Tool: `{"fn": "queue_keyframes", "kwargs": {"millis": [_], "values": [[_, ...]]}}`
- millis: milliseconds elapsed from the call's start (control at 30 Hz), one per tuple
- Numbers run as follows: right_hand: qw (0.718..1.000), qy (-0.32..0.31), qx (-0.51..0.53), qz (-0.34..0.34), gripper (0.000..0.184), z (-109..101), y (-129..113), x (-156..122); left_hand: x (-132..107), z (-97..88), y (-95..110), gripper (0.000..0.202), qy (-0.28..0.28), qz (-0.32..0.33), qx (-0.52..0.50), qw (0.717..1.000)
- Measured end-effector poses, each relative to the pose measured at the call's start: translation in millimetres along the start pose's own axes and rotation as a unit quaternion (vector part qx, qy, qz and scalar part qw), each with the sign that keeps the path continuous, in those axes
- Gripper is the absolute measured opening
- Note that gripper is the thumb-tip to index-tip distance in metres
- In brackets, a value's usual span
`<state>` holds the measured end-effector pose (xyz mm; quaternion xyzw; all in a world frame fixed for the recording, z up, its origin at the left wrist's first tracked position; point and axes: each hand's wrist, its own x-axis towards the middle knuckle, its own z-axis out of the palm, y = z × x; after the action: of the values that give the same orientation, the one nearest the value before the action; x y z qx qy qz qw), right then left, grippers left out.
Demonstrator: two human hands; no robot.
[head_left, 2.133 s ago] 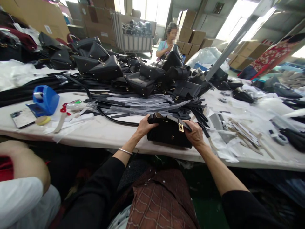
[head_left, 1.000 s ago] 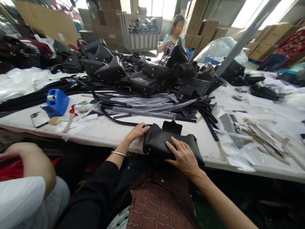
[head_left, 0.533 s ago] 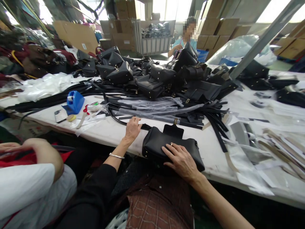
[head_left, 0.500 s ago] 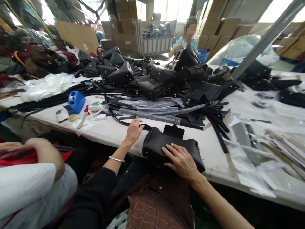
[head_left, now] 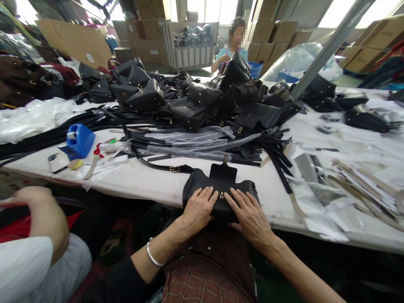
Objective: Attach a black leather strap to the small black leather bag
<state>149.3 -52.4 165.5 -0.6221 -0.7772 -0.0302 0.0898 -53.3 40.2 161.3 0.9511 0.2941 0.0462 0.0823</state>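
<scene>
A black leather handbag (head_left: 202,181) lies at the near edge of the table, its flap (head_left: 223,171) folded back away from me. My left hand (head_left: 198,210) rests on the left part of the bag, fingers stretched out beside the small gold clasp (head_left: 221,195). On the clasp's other side, my right hand (head_left: 249,212) lies on the bag with fingers spread. Both thumbs are low by the near edge; how far they reach under it is hidden. A black strap with a gold buckle (head_left: 174,169) runs leftward from the bag.
Black straps and clear plastic strips (head_left: 189,136) lie beyond the bag, before a heap of black handbags (head_left: 189,111). A blue tape dispenser (head_left: 78,141) and phone (head_left: 57,163) are left. Another person (head_left: 28,210) sits left; one (head_left: 233,46) is across the table.
My left hand has left the strap's end and come right onto the bag. The strap's buckle is now uncovered. My right hand stays on the bag, and the view has turned slightly right.
</scene>
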Motion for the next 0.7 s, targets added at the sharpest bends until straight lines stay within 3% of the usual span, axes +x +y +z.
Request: {"fn": "queue_keyframes", "kwargs": {"millis": [133, 233, 433, 600, 700], "values": [[0.998, -0.011, -0.015, 0.061, 0.074, 2.7, 12.3, -6.5, 12.1, -8.4, 0.4, 0.063, -0.019, -0.001, 0.006, 1.0], [0.998, -0.012, -0.016, 0.059, 0.062, 6.5, 11.0, -5.2, 20.0, -9.8, 0.1, 0.049, -0.018, 0.011, 0.025, 0.999], [0.999, 0.028, -0.023, 0.02, 0.063, 8.6, -0.9, 1.7, 8.9, -6.8, -8.7, 0.041, 0.023, 0.032, 0.06, 0.997], [0.998, 0.05, -0.015, -0.02, 0.061, 1.0, 13.3, 19.9, -4.8, -20.9, -32.4, 0.053, 0.054, -0.003, 0.006, 0.999], [0.996, 0.071, -0.031, -0.044, 0.063, 5.1, 25.3, 25.4, -16.5, -28.8, -56.5, 0.049, 0.118, -0.051, -0.074, 0.989]]}}
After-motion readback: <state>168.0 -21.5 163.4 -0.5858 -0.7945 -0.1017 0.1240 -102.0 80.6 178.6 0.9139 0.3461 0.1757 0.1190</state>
